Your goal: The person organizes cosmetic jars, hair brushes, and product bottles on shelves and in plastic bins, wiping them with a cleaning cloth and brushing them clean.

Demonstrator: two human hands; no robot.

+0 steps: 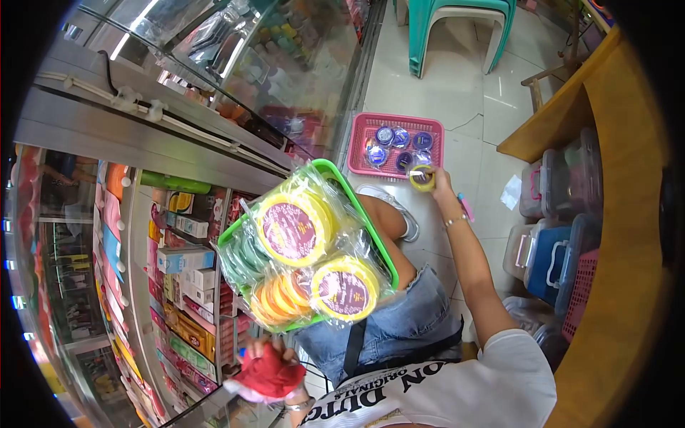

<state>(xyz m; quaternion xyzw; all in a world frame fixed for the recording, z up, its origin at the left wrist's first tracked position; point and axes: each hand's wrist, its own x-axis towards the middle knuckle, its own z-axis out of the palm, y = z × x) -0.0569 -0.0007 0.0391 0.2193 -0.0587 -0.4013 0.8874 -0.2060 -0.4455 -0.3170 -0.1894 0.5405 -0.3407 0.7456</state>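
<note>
My right hand (442, 187) grips a small round yellow-rimmed container (422, 179) above the near right corner of a pink basket (354, 153). Inside that basket lie several round containers with blue and purple tops (401, 138). My left hand (280, 354) is closed around a bunched red cloth (267, 374), low beside my lap. On my thighs rests a green basket (382, 260), tilted. It is heaped with clear-wrapped packs: yellow-rimmed round containers with purple labels (292, 228), orange ones (280, 299) and teal ones (242, 250).
Glass display cases (285, 71) line the left, with shelves of boxed goods (187, 260) below. Green and white plastic stools (464, 14) stand ahead on the tiled floor. Lidded plastic bins (546, 257) sit under the wooden counter (614, 285) at right. A paper scrap (511, 191) lies on the floor.
</note>
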